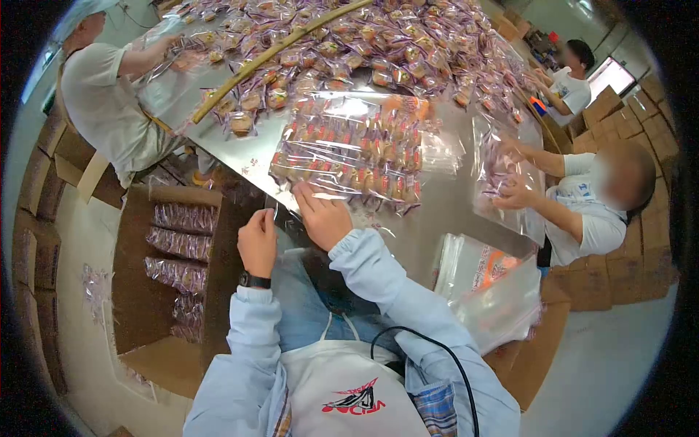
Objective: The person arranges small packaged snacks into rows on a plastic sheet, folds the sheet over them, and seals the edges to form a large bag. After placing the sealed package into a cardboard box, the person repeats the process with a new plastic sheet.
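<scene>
A large clear bag [349, 156] filled with rows of small wrapped cakes lies flat on the metal table in front of me. My right hand [325, 220] rests at the bag's near left edge, its fingers stretched out and touching the plastic. Left of it, my left hand [258, 242], with a dark watch at the wrist, is held above the table's edge. Its fingers are drawn together; whatever they may pinch is too small to make out. An open carton [164, 349] beside my left arm holds several packed bags of cakes [178, 273].
Loose wrapped cakes [408, 44] heap over the far table, with a bamboo pole [280, 58] across them. A stack of clear bags [484, 284] lies at right. Co-workers stand left [102, 95] and right [582, 211]; the nearer right one handles a bag [495, 186].
</scene>
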`<state>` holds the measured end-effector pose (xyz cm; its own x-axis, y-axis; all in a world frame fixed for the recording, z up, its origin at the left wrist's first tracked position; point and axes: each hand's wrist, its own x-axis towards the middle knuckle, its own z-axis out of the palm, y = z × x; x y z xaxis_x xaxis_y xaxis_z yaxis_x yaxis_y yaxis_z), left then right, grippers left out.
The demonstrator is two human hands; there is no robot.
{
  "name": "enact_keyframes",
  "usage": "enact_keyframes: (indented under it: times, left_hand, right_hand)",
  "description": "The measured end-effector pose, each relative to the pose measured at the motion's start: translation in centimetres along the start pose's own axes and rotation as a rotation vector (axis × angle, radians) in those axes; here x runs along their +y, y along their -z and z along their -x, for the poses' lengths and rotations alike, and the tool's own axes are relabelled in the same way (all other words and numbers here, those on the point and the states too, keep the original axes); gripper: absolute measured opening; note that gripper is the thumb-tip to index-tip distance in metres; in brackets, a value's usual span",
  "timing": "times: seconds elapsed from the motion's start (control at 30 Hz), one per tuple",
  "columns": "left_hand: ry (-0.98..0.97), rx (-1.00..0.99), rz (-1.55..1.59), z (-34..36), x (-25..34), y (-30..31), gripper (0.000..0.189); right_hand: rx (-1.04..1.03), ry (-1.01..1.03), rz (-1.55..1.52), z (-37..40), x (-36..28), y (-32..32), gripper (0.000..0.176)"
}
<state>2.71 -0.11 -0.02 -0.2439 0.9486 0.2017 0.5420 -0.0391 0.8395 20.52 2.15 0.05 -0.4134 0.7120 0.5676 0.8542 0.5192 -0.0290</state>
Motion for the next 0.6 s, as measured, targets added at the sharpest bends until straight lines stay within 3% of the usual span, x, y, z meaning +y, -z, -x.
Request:
enact_keyframes:
  times: [0.07,0.1,0.2,0.37,0.47,0.5,0.6]
  left_hand:
    - [-0.044,0.01,0.081,0.4,-1.5,-0.2,0.024]
    - [0.052,-0.064,0.009,1.0,-0.2,0.7,0.024]
    - [0.028,-0.104,0.091,3.3,-0.1,0.8,0.024]
    - [0.177,-0.17,0.165,4.0,-0.4,1.5,0.024]
    - [0.112,-0.236,0.111,4.0,0.6,2.0,0.025]
    - [0.075,-0.267,0.074,3.9,1.3,2.5,0.025]
    - [0.106,-0.327,0.045,3.7,2.0,3.6,0.025]
  right_hand:
    - [-0.017,-0.138,0.009,0.0,-1.4,-0.4,0.055]
    - [0.041,-0.17,0.043,-0.3,-1.9,-0.2,0.052]
    - [0.129,-0.16,0.008,-1.4,-1.8,-0.4,0.051]
    - [0.207,0.021,0.02,0.8,0.0,-1.1,0.042]
    - [0.205,0.022,0.032,0.2,-1.0,-1.0,0.044]
    - [0.081,-0.023,-0.002,0.2,-1.5,-1.1,0.051]
    - [0.01,-0.071,-0.058,-0.7,-1.4,-0.8,0.059]
